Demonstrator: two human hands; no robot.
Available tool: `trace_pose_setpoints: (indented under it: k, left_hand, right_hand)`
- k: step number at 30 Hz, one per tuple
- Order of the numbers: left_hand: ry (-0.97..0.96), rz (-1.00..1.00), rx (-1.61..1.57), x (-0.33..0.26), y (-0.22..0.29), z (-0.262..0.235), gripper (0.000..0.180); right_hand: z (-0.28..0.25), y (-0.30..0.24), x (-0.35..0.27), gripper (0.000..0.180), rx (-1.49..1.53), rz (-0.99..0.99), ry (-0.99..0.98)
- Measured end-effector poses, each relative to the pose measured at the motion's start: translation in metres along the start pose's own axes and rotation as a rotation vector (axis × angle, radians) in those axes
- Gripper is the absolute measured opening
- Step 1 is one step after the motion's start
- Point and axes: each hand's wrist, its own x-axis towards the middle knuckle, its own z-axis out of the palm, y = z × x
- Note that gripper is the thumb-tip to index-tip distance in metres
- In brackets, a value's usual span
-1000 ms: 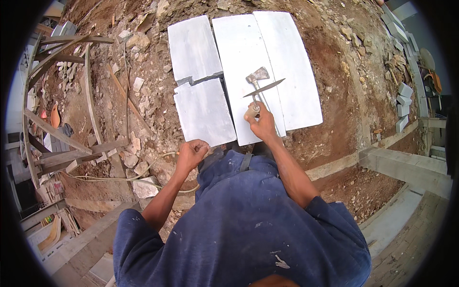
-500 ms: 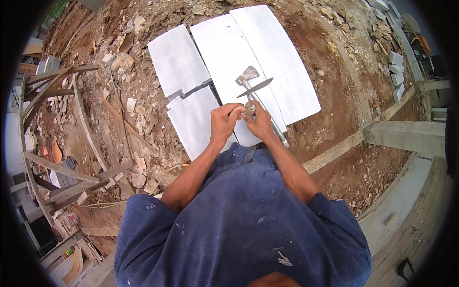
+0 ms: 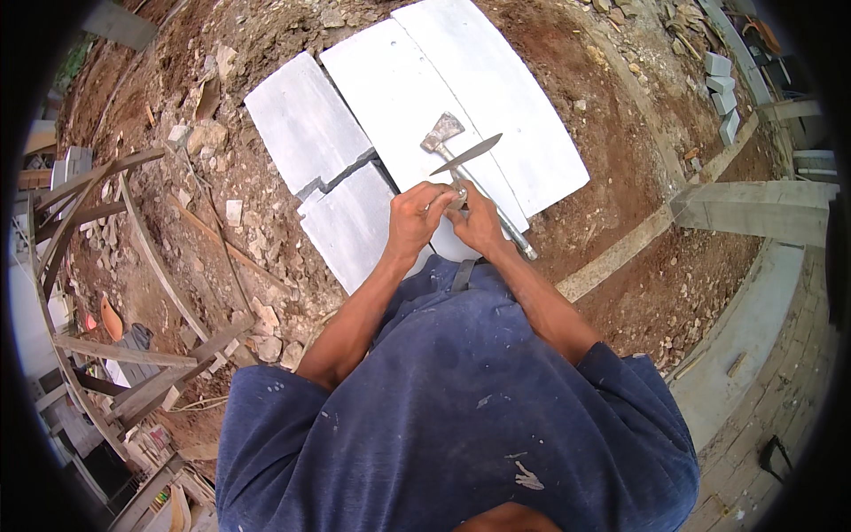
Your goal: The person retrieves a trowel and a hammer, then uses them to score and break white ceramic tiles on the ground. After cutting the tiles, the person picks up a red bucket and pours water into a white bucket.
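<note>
My left hand [image 3: 412, 217] and my right hand [image 3: 480, 223] meet in front of my waist, both closed around the handle end of a thin pointed metal blade [image 3: 467, 153] that sticks up and to the right. Just under them a hatchet [image 3: 441, 133] with a metal handle lies on flat white slabs [image 3: 399, 89] set on the reddish earth. The slab at the left [image 3: 306, 133] has a stepped cut across it. How my fingers sit on the blade's handle is hidden.
Rubble and stones [image 3: 222, 213] lie left of the slabs, beside a frame of bent wooden poles [image 3: 106, 222]. A concrete beam [image 3: 753, 208] and a low kerb [image 3: 620, 253] run at the right. Grey blocks [image 3: 720, 89] are stacked at the upper right.
My left hand has come up from beside my waist to join the right hand on the blade. The view has tilted a little; the hatchet and slabs have not moved.
</note>
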Motion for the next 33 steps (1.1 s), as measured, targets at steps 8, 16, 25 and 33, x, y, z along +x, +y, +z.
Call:
trace_pose_setpoints:
  k: [8, 16, 25, 33]
  left_hand:
    - [0.019, -0.084, -0.011, 0.005, -0.004, 0.001, 0.005]
    - [0.078, 0.240, 0.192, 0.005, -0.024, 0.016, 0.003]
    - [0.090, 0.300, 0.291, 0.000, -0.041, 0.023, 0.006]
    - [0.080, 0.258, 0.238, 0.009, -0.023, 0.021, 0.008]
  right_hand:
    - [0.001, -0.013, -0.003, 0.045, -0.004, 0.014, 0.006]
    - [0.009, -0.002, 0.000, 0.045, -0.001, -0.002, 0.011]
    - [0.009, -0.008, -0.006, 0.045, 0.036, 0.013, 0.042]
    - [0.016, -0.002, 0.002, 0.050, 0.039, 0.046, 0.037]
